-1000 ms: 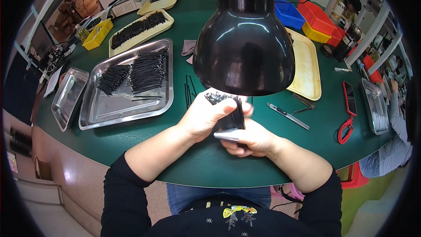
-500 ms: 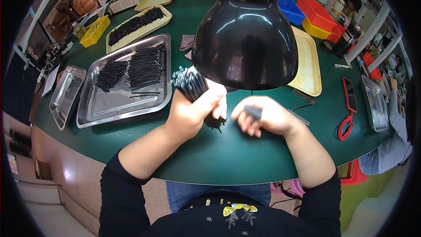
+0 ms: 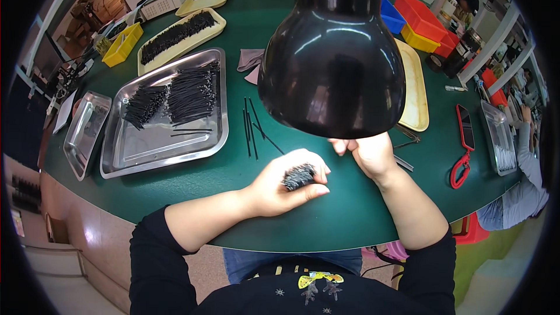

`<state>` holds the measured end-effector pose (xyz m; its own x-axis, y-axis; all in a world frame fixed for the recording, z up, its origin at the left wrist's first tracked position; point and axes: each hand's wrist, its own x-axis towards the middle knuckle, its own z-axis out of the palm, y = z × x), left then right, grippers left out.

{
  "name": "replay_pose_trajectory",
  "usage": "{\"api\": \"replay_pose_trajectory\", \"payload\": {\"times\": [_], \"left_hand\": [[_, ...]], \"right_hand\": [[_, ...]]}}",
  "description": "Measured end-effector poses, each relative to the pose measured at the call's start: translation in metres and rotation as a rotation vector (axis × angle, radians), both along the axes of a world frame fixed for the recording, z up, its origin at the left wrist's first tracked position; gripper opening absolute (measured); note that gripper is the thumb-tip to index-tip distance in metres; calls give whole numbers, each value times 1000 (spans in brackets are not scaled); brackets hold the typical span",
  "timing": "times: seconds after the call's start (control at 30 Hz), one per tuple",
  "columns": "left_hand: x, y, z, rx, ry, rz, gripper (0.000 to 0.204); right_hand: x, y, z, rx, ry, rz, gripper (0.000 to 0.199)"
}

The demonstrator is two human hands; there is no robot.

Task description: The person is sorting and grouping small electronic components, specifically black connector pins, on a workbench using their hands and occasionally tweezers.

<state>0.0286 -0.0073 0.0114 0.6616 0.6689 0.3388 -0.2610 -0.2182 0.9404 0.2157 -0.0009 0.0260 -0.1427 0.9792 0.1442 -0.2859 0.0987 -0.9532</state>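
My left hand is closed around a bundle of thin black cable-like sticks, their pale, shiny ends pointing up toward me. Just beyond it, several loose black sticks lie on the green table, some crossing. To the right, my right hand is partly under the black lamp shade. Its visible fingertips are curled in, and the shade covers the rest; whatever they hold is hidden. At the left, a metal tray carries two piles of similar black sticks.
A narrow metal tray stands at the far left. Beyond are a cream tray of black pieces and a yellow bin. Another cream tray, a red phone and a clear box lie right. A co-worker sits across the table.
My left hand has come nearer and to the right, turning the bundle so its ends face up. Loose sticks now show on the table. My right hand has moved under the lamp shade.
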Motion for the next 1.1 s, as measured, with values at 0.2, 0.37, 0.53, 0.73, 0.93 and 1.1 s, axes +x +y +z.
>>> {"api": "replay_pose_trajectory", "payload": {"times": [0.2, 0.37, 0.53, 0.73, 0.93, 1.1], "left_hand": [[-2, 5, 1, -181, 47, -50, 12], [-5, 10, 22, -527, 15, -56, 13], [-3, 1, 30, -646, 174, -34, 11], [-6, 9, 19, -685, -3, 23, 5], [-11, 5, 10, -804, -57, -9, 7], [-11, 4, 14, -905, -40, 55, 11]], "right_hand": [[-8, 4, 19, 345, -386, 12, 16], [-6, -6, 19, -72, -107, 193, 17], [-22, -11, 15, 192, -168, 90, 23], [-16, -10, 27, 228, -362, -14, 5], [-19, -11, 16, 159, -92, -257, 3], [6, -5, -16, 1000, -817, -373, 8]]}}
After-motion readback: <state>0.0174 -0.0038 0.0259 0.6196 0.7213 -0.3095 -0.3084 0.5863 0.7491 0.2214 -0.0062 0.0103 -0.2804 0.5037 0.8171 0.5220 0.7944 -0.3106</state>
